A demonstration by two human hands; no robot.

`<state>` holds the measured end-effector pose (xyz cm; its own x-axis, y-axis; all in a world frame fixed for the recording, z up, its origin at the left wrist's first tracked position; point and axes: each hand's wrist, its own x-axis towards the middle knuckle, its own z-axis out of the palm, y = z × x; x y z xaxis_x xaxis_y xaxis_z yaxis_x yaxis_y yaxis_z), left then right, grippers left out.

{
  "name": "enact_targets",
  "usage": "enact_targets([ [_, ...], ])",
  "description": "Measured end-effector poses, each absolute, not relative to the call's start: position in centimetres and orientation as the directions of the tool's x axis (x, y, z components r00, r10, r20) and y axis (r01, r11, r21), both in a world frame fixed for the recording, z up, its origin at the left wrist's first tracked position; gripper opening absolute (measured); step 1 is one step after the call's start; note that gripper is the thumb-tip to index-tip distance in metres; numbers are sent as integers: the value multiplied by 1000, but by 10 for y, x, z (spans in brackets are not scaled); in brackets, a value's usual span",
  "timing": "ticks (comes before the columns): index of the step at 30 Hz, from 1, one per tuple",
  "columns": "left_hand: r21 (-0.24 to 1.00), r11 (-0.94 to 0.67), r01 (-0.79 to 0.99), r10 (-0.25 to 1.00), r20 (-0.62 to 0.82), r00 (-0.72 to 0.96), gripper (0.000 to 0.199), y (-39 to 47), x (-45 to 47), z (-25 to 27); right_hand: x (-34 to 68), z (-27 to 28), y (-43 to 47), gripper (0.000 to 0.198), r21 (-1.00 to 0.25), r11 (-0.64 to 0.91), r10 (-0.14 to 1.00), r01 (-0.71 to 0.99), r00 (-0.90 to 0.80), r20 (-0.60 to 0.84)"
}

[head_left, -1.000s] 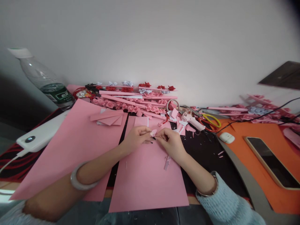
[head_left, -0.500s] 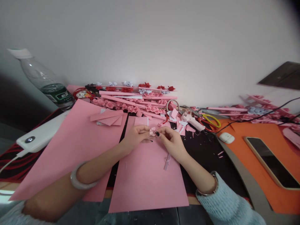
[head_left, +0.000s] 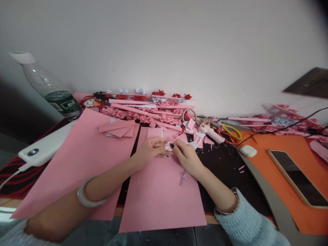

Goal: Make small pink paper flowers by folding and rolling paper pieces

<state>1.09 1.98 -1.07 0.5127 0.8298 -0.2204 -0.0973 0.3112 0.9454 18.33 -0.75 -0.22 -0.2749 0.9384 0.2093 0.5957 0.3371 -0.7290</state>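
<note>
Between my fingertips is a small pink paper flower (head_left: 168, 146), partly covered by them. My left hand (head_left: 151, 150) pinches it from the left side. From the right, my right hand (head_left: 187, 154) grips its edge between thumb and fingers. Both hands are over a large pink paper sheet (head_left: 164, 201). A narrow pale strip (head_left: 183, 178) lies on that sheet, below my right wrist. Left of my hands, a stack of pink paper pieces (head_left: 120, 129) rests on another pink sheet (head_left: 84, 160).
Paper flowers (head_left: 143, 118) and rolled pink sticks line the wall. Right of them are a tape roll (head_left: 189, 116), a glue gun (head_left: 211, 132), scissors (head_left: 232, 131) and scraps. A bottle (head_left: 61, 99) and power bank (head_left: 46, 143) stand left; a phone (head_left: 297, 177) and earbud case (head_left: 248, 150) lie right.
The fingers have shifted on the paper flower, which now looks rounder and is turned differently. My right fingers have drawn in closer around it. Nothing else has visibly moved.
</note>
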Motion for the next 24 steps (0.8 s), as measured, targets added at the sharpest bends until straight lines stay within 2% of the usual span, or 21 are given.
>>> enact_targets([
  [8,955,283,-84,815,-193,546,37,20,10,-14,184,-3,-8,24,-670,385,918,635,-339,207],
  [17,970,229,-85,825,-147,546,31,23,10,-18,184,-5,-7,24,-702,387,913,598,-353,204],
  [24,962,251,-108,811,-149,565,32,21,10,-16,184,-4,-7,26,-692,384,919,611,-327,221],
])
